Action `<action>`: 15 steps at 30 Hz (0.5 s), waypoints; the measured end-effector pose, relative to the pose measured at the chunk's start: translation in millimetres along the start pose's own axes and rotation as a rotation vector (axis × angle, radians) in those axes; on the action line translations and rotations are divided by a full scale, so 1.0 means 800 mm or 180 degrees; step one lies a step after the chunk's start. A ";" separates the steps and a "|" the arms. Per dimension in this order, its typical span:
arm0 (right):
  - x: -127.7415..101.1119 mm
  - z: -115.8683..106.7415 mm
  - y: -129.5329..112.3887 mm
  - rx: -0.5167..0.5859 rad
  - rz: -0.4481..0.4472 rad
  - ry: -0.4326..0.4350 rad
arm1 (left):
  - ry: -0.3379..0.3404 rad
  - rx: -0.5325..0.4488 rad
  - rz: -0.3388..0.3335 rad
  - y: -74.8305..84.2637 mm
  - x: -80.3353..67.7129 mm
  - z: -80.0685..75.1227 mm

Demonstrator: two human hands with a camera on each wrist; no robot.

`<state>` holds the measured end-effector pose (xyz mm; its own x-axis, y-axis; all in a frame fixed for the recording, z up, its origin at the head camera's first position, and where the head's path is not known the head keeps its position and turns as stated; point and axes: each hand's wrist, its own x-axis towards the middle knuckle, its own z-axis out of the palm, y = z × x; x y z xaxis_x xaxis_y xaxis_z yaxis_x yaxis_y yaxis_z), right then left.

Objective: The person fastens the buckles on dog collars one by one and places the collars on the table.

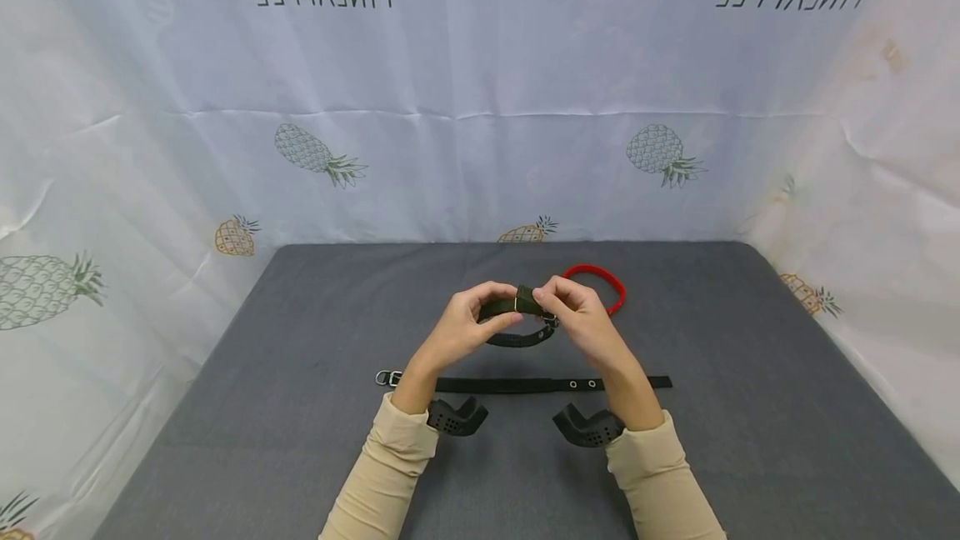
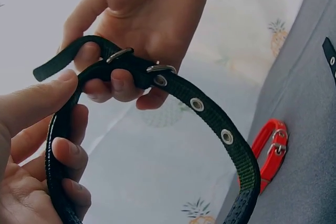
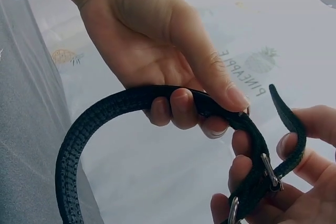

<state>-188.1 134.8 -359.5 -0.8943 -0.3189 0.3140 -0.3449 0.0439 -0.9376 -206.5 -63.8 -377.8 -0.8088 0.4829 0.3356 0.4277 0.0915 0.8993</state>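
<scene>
- Dark green collar (image 1: 517,319): looped, lifted above the grey desk (image 1: 300,407), strap end through the metal buckle (image 2: 119,54).
- Left hand (image 1: 468,323): fingers curled round the collar's left side.
- Right hand (image 1: 577,315): pinching the collar at the buckle.
- Black collar (image 1: 525,384): flat, unbuckled, near the wrists.
- Red collar (image 1: 600,282): looped, behind the right hand.

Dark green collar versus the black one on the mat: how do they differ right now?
The dark green collar is curved into a loop and held above the mat by the left hand and right hand; the black collar lies flat, straight and untouched. The green is buckled; the black is unbuckled. Both have metal eyelets.
</scene>
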 end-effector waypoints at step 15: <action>0.000 0.001 0.001 -0.0139 -0.0034 0.0015 | 0.0078 0.0175 0.0436 0.004 -0.001 -0.002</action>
<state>-188.1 134.4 -360.6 -0.8918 -0.3152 0.3247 -0.3664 0.0820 -0.9268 -205.1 -65.1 -374.7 -0.7507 0.4728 0.4614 0.5556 0.0740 0.8281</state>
